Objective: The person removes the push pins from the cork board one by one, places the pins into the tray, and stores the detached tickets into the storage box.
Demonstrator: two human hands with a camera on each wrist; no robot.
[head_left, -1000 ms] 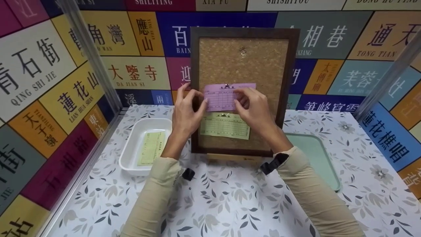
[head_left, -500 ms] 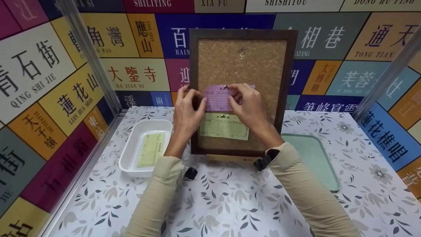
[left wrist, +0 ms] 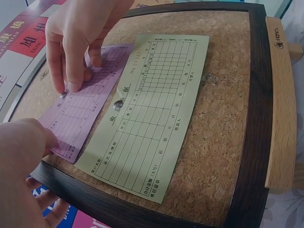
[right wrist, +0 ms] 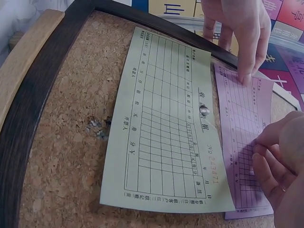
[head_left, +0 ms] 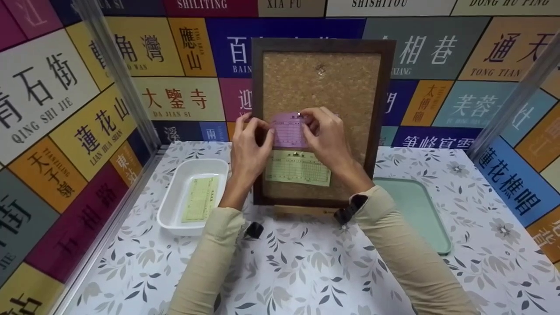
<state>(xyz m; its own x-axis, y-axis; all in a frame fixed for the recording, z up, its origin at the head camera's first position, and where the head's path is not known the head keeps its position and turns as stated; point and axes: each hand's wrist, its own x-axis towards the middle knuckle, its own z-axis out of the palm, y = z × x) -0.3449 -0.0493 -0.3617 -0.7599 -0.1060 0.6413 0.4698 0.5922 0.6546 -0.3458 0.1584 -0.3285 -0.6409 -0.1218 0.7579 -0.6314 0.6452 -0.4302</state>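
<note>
A pink receipt slip (head_left: 287,130) lies against the corkboard (head_left: 323,87), above a pale green receipt slip (head_left: 297,167). My left hand (head_left: 250,146) holds the pink slip by its left edge, the thumb on its face. In the left wrist view, other left fingers lie beyond the board's frame. My right hand (head_left: 328,138) rests on the pink slip's right half with bent fingers, covering much of it. One fingertip touches or nearly touches the silver pushpin (left wrist: 62,95) at its top edge. Another silver pushpin (right wrist: 204,110) sits on the green slip near its top edge.
On the left, a white tray (head_left: 162,214) holds a yellow-green slip (head_left: 199,199). A pale green tray (head_left: 420,210) lies to the right, partly behind my sleeve. The board stands on a wooden stand (head_left: 302,210) on a floral tablecloth, before a patterned wall.
My right hand has moved left across the pink slip to its pushpin, now covering the slip's right side. The left hand keeps its hold, and both slips stay in place.
</note>
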